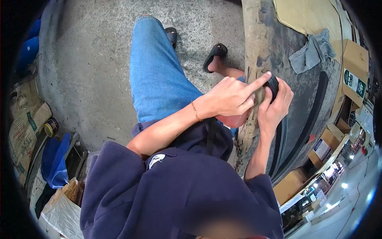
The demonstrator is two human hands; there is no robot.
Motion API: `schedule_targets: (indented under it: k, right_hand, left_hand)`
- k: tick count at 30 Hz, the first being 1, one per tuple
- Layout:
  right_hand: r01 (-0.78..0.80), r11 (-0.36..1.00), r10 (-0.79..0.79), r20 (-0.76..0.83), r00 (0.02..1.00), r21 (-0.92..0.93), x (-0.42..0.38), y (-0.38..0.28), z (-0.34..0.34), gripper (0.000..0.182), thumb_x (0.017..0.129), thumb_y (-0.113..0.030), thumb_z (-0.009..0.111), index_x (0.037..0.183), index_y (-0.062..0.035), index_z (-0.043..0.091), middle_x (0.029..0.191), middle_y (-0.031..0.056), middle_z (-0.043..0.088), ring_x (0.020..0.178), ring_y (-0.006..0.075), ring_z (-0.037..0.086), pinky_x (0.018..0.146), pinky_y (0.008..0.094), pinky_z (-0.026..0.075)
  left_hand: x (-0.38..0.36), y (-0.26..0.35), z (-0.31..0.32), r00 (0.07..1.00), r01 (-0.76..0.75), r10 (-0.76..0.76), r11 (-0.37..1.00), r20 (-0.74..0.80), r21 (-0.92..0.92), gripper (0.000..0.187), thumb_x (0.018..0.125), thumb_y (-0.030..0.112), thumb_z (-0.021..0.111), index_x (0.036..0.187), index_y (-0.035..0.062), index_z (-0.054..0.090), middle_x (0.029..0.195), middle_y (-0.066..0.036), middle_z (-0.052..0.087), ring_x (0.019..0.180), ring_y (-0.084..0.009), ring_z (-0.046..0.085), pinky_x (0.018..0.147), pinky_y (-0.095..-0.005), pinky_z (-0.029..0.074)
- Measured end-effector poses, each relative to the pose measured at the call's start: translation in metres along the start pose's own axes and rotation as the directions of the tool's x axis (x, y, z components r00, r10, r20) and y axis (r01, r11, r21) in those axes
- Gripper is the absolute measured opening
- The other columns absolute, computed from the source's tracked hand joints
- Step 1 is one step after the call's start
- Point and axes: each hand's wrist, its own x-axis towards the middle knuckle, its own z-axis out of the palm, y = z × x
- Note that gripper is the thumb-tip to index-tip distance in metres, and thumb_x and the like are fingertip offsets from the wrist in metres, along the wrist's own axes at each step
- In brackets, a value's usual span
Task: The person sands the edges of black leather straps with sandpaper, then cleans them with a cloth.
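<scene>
Black and round, a small part sits at the edge of the dirty tabletop, and both hands are on it. I only have the head view, looking straight down.

From the head view, I see the right hand come up from below. Its fingers wrap around the small black part and grip it. The left hand reaches across from the other side. Most of its fingers are curled in, but one finger sticks out straight and its tip presses on top of the black part. A thin bracelet is on the left wrist.

The tabletop is dark, scratched and stained. A grey rag lies crumpled on it, well apart from the hands. A flat piece of cardboard lies near the far end. A long black strip lies along the tabletop, just beside the right hand. Cardboard boxes stand past the tabletop's far side.

Below the hands I see blue jeans and a dark blue shirt. Two feet in black sandals stand on the grey concrete floor. Off to the side on the floor are sacks, a small tin and a blue cloth.
</scene>
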Motion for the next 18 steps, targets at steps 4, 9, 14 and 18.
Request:
schedule_targets:
  k: [4, 9, 14, 18]
  right_hand:
    - [-0.020, 1.000, 0.020, 0.011, 1.000, -0.010, -0.001, 0.000, 0.001, 0.031, 0.095, -0.016, 0.064, 0.122, -0.0007, 0.061, 0.117, 0.0168, 0.062, 0.105, 0.0394, 0.058, 0.090, 0.0483, 0.048]
    - [-0.023, 1.000, 0.023, 0.011, 1.000, -0.011, 0.000, 0.000, 0.000, 0.031, 0.096, -0.017, 0.063, 0.123, -0.0013, 0.061, 0.117, 0.0162, 0.062, 0.105, 0.0391, 0.058, 0.090, 0.0481, 0.048]
    - [-0.014, 0.999, 0.015, 0.007, 1.000, -0.032, -0.001, 0.000, 0.002, 0.032, 0.097, -0.019, 0.063, 0.124, -0.0011, 0.061, 0.117, 0.0158, 0.062, 0.105, 0.0387, 0.058, 0.090, 0.0480, 0.048]
    - [0.002, 0.996, 0.001, 0.037, 0.999, -0.089, -0.002, 0.000, 0.003, 0.035, 0.099, -0.021, 0.061, 0.127, -0.0012, 0.059, 0.120, 0.0159, 0.061, 0.107, 0.0380, 0.058, 0.091, 0.0482, 0.047]
  left_hand:
    - [0.004, 0.000, 0.001, 0.997, -0.060, 0.068, 0.987, -0.045, 0.146, 0.078, 0.080, 0.010, 0.061, 0.156, 0.0087, 0.041, 0.055, -0.011, 0.056, 0.047, -0.0315, 0.058, 0.049, -0.0443, 0.049]
    - [0.000, -0.009, -0.003, 1.000, -0.031, 0.029, 0.967, 0.013, 0.255, 0.078, 0.082, 0.020, 0.066, 0.155, 0.0100, 0.042, 0.062, -0.009, 0.063, 0.049, -0.0291, 0.062, 0.047, -0.0429, 0.049]
    - [0.005, 0.004, -0.002, 0.995, -0.045, 0.059, 0.982, -0.077, 0.182, 0.076, 0.077, 0.010, 0.064, 0.152, 0.0119, 0.049, 0.055, -0.008, 0.056, 0.047, -0.0281, 0.059, 0.048, -0.0404, 0.049]
    - [0.008, 0.003, 0.002, 0.997, -0.058, 0.067, 0.968, -0.027, 0.244, 0.079, 0.077, 0.009, 0.064, 0.154, 0.0123, 0.047, 0.054, -0.008, 0.056, 0.046, -0.0281, 0.058, 0.047, -0.0409, 0.049]
